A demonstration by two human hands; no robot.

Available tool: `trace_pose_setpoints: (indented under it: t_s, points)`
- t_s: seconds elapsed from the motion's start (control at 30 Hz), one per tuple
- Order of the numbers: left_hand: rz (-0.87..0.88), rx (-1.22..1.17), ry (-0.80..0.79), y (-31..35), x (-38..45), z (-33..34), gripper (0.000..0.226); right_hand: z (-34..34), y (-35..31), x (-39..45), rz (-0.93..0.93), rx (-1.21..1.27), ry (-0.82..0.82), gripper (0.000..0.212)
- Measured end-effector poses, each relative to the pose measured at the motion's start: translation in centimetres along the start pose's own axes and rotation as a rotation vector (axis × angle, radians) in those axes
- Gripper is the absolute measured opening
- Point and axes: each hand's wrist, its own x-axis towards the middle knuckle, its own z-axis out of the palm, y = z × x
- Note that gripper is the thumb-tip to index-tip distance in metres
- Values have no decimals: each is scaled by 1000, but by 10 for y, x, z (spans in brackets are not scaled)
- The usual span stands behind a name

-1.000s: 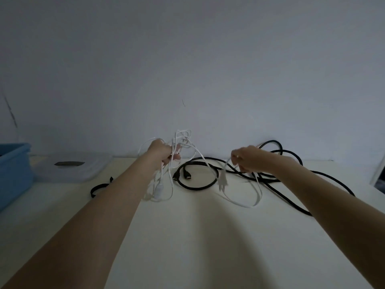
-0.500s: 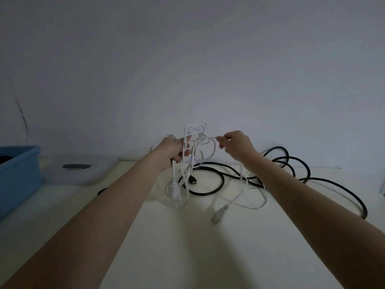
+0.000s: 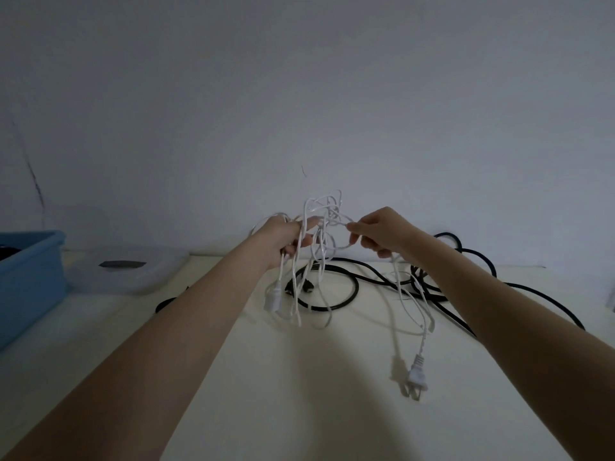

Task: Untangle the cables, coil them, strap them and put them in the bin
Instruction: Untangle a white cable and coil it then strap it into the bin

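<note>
Gripping white cable [image 3: 321, 227] tangle: left hand [image 3: 283, 239] | right hand [image 3: 379, 232] pinching strand beside it

The near half of the table [image 3: 299, 410] lies bare between the two forearms, broken only by the white plug [image 3: 417, 377] resting on it toward the right. Farther back, the black cable [image 3: 342, 294] loops across the surface to the wall (its strands also run under the right forearm), closing off that stretch. On the left, the clear lid [image 3: 133, 271] and the blue bin [image 3: 30, 277] block the edge. White cable [image 3: 321, 227] hangs tangled between the hands.
</note>
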Motion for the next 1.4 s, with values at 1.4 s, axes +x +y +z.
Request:
trace_pose_setpoints:
  t_s: [1.4]
  points:
    - [222, 591, -244, 16, -21, -21, 24, -24, -19, -1, 216, 1038, 80, 31]
